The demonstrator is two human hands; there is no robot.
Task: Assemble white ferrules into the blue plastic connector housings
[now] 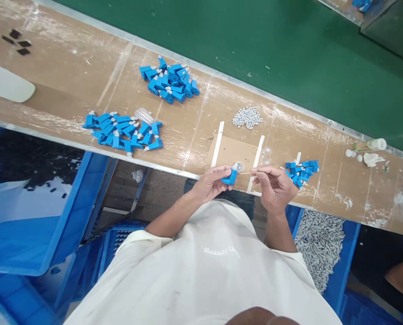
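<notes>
My left hand (210,182) is closed around a small blue plastic connector (230,176) with a clear cap at its top. My right hand (273,184) pinches a thin wooden stick (248,173) whose tip points left at the connector. Both hands hover over the near edge of the brown workbench (86,72), above a cardboard pad (237,155) framed by two white strips.
Piles of blue connectors lie at the back (169,84), at the left (123,131) and beside my right hand (302,170). A heap of small grey parts (247,117) sits behind the pad. A small bottle (370,145) lies at right. Blue bins stand below the bench, one holding grey parts (319,243).
</notes>
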